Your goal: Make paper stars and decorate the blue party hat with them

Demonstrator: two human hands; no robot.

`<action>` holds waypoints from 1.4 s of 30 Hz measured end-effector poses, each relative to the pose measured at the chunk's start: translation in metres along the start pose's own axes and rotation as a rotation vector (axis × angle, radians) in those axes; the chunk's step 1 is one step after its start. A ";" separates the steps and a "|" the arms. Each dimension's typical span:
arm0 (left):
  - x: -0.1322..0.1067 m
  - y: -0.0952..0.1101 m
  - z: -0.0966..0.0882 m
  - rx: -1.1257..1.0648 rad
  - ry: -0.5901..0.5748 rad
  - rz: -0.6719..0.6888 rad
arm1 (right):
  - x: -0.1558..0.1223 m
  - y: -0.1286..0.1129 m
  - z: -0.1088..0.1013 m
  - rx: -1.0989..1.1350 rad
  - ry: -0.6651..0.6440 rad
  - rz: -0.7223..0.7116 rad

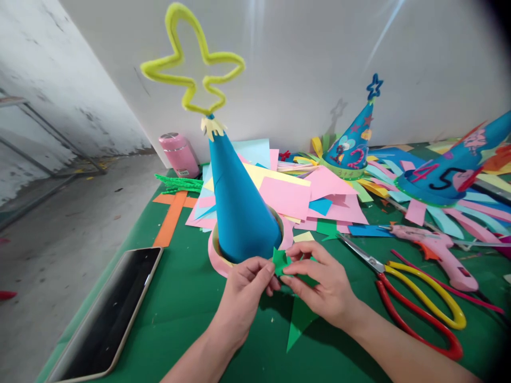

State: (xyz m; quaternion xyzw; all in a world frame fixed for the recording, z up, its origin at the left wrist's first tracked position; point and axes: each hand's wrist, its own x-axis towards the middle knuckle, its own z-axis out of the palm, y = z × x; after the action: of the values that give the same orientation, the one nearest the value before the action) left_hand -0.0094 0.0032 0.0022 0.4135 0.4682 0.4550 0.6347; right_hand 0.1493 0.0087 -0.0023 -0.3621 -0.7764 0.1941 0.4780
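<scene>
A blue paper cone hat (pixel 239 207) stands upright on a pink ring base, topped by a yellow pipe-cleaner star (pixel 191 64). Just in front of its base, my left hand (pixel 243 290) and my right hand (pixel 323 284) pinch a small green paper cut-out (pixel 280 261) between their fingertips. Both hands are closed on it from either side. A green paper triangle (pixel 299 319) lies on the table under my right hand.
Red and yellow scissors (pixel 415 298) and a pink glue gun (pixel 435 252) lie to the right. A dark tablet (pixel 107 311) lies at the left table edge. Coloured paper sheets (pixel 303 194), two decorated blue hats (pixel 353 143) and a pink bottle (pixel 179 154) stand behind.
</scene>
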 end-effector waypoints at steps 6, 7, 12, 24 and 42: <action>-0.002 0.000 0.001 0.143 0.028 0.071 | 0.003 -0.006 0.003 0.185 0.003 0.276; -0.003 0.001 0.002 0.172 0.034 0.089 | 0.004 -0.006 0.003 0.203 -0.001 0.312; -0.004 0.001 0.002 0.327 0.051 0.160 | 0.005 -0.007 0.005 0.325 -0.026 0.516; -0.007 0.002 0.008 0.398 0.055 0.185 | 0.005 -0.003 0.013 0.563 0.016 0.675; -0.002 0.003 0.008 0.244 0.059 0.017 | 0.004 -0.004 0.011 0.393 0.014 0.580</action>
State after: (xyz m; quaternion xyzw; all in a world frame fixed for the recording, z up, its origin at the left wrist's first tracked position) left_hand -0.0021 0.0014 0.0078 0.4781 0.5348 0.4121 0.5617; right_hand 0.1371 0.0098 -0.0025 -0.4701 -0.5857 0.4650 0.4688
